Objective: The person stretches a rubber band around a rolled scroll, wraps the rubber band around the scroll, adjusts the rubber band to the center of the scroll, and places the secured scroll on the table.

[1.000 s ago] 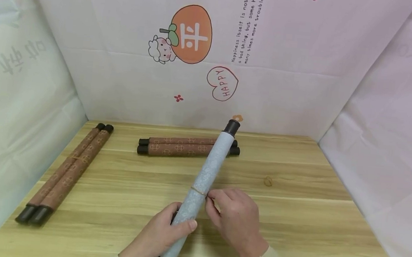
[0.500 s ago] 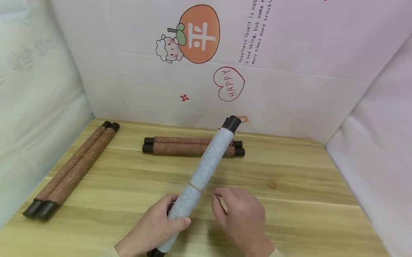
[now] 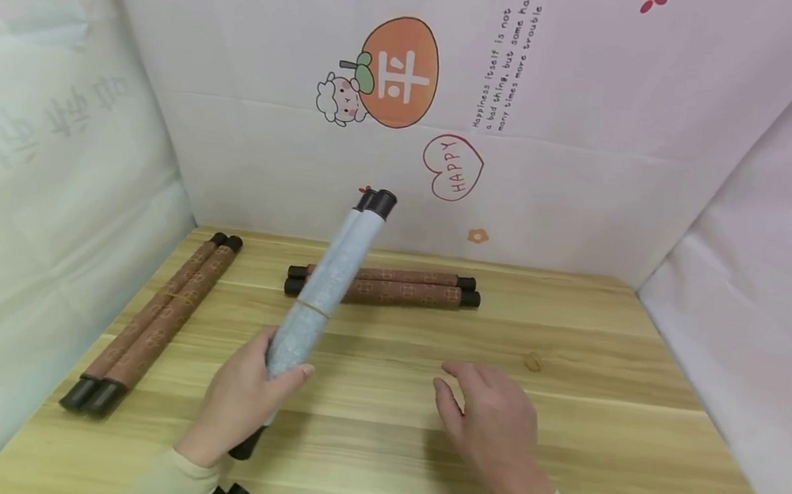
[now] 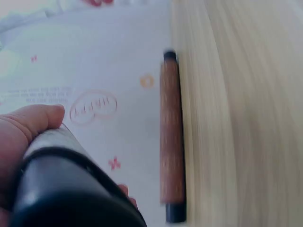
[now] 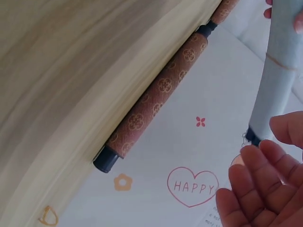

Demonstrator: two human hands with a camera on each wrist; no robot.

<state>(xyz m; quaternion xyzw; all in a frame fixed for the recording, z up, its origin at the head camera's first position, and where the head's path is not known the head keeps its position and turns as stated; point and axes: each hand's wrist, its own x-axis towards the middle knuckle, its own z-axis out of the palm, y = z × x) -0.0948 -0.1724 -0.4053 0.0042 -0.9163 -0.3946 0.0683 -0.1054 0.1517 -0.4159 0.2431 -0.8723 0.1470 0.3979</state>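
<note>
My left hand (image 3: 242, 387) grips a pair of light blue scrolls (image 3: 339, 261) near their lower end and holds them tilted above the table. A thin rubber band (image 3: 314, 308) goes round the pair at about the middle. Both far ends carry black knobs (image 3: 380, 201). In the left wrist view a black end knob (image 4: 71, 189) looms close and blurred, with my thumb beside the scroll. My right hand (image 3: 494, 419) hovers over the table on the right, apart from the scrolls, its fingers loosely bent and holding nothing.
Two brown patterned scrolls (image 3: 171, 309), banded together, lie slanted at the table's left. Another brown pair (image 3: 409, 291) lies crosswise at the back, partly behind the blue scrolls. A small loose rubber band (image 3: 533, 362) lies on the right. Printed cloth (image 3: 559, 191) walls the table's back and sides.
My right hand has let go of the rubber band and drawn away to the right. My left hand has carried the blue scrolls to the left and lifted them.
</note>
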